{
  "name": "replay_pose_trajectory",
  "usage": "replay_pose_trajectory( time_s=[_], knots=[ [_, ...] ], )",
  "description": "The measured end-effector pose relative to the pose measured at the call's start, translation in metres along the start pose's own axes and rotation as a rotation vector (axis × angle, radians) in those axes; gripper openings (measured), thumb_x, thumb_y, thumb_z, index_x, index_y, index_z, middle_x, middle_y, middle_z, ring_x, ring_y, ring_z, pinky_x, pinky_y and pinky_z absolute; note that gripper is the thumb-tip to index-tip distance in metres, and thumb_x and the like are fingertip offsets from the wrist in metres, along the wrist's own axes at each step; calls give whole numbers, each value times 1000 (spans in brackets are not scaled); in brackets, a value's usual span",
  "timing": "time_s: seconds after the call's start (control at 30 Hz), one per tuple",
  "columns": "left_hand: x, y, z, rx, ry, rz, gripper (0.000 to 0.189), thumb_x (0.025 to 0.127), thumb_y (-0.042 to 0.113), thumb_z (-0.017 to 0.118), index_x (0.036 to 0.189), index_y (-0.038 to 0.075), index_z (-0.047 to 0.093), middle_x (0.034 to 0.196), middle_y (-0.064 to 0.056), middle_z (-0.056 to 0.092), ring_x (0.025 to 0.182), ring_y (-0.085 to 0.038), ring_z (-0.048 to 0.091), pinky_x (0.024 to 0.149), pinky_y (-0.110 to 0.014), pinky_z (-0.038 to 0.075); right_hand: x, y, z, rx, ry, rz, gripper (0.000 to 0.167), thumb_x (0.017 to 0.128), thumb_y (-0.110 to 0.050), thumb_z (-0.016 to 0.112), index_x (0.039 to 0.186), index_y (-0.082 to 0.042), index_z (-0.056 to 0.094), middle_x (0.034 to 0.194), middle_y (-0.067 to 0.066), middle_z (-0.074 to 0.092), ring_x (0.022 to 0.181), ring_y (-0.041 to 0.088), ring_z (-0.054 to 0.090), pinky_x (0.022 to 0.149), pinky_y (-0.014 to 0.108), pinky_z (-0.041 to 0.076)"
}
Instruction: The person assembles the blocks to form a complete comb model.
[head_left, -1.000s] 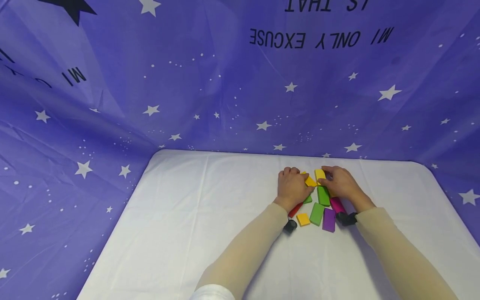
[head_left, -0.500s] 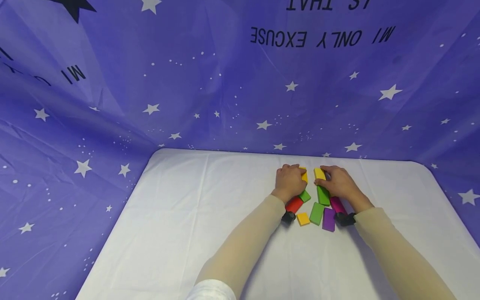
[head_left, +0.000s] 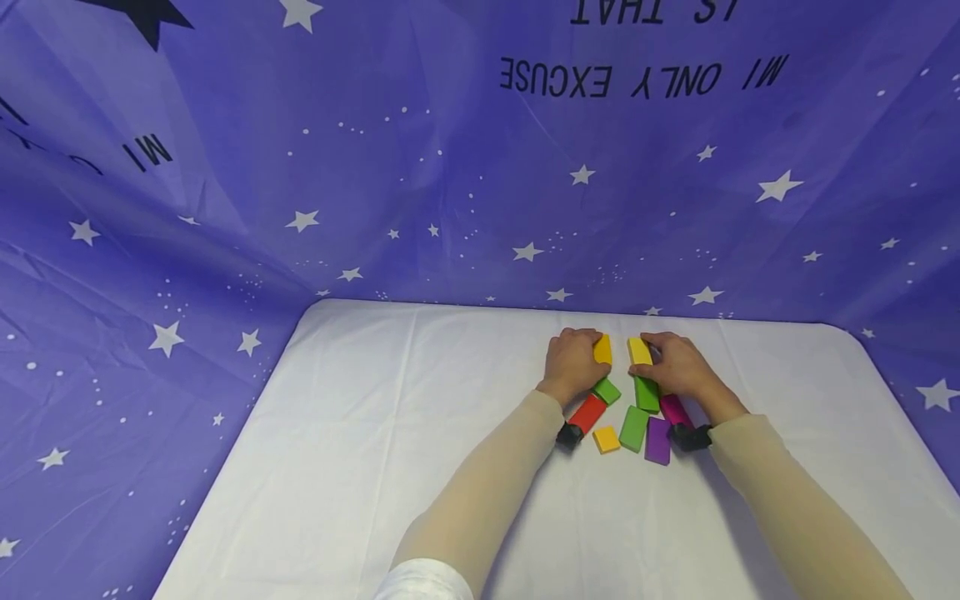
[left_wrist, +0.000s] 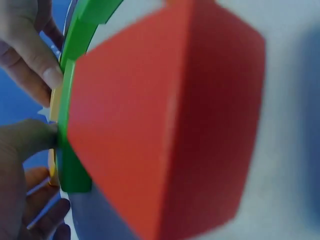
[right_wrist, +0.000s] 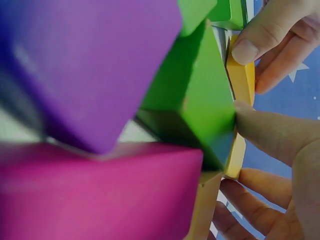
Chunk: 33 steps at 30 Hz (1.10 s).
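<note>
My left hand [head_left: 576,360] pinches an orange-yellow block [head_left: 602,349] at the far side of a group of coloured blocks. Across a small gap, my right hand [head_left: 677,364] grips a yellow block [head_left: 640,351] between thumb and fingers. In the right wrist view, the right thumb and fingers lie on either side of that yellow block [right_wrist: 236,156]. A green block [head_left: 647,394] lies right behind it, toward me. Below my left hand are another green block [head_left: 607,391] and a red block [head_left: 587,414]. The red block [left_wrist: 150,110] fills much of the left wrist view.
Nearer me lie a small yellow-orange block [head_left: 607,439], a light green block [head_left: 634,428] and a purple block [head_left: 657,442]. A magenta block [head_left: 676,411] sits by the right wrist. All rest on a white-covered table [head_left: 315,467], with a blue starry curtain [head_left: 450,167] behind.
My left hand has shifted left and slightly away, turning the orange-yellow block from slanted to nearly straight. More of the red block shows. My right hand stays on the yellow block, nearly still.
</note>
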<state>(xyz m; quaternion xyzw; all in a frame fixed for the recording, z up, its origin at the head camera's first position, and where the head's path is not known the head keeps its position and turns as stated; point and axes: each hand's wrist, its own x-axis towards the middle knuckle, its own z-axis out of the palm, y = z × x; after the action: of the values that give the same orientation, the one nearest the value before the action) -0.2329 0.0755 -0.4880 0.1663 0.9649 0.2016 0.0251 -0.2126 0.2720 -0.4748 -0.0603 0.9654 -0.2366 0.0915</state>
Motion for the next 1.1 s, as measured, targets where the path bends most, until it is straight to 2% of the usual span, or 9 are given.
replay_pose_trajectory(
  time_s=[0.27,0.4,0.67,0.93,1.1],
  knots=[
    [-2,-21,-5,-157,50,71,54,86,36,79,136,20,66,132,9,66,115,-13,59,100,-27,45,2,1,-1,-3,-25,34,77,89,-33,77,142,12,46,128,33,55,109,43,52,104,64,41],
    [-7,-37,-10,-202,66,71,55,85,33,80,136,18,65,136,7,64,119,-15,59,105,-28,43,5,1,0,1,-32,25,78,89,-35,77,143,12,46,127,33,56,110,44,52,104,63,41],
    [-18,-70,-21,-219,81,33,58,83,31,81,137,15,65,139,5,62,123,-18,58,109,-30,42,4,2,0,-2,-21,24,79,88,-34,78,143,11,46,129,33,55,114,45,51,105,64,40],
    [-28,-95,-34,-231,105,17,59,82,28,83,136,12,65,140,2,62,125,-20,57,111,-32,40,2,2,-1,1,-34,25,81,87,-33,79,144,12,44,134,35,52,121,49,48,106,65,38],
    [-35,-110,-41,-229,93,2,59,83,28,82,137,12,64,141,2,61,127,-21,56,112,-33,39,2,0,-2,12,-44,27,81,86,-33,79,144,12,44,134,36,51,119,49,48,105,66,38]
  ],
)
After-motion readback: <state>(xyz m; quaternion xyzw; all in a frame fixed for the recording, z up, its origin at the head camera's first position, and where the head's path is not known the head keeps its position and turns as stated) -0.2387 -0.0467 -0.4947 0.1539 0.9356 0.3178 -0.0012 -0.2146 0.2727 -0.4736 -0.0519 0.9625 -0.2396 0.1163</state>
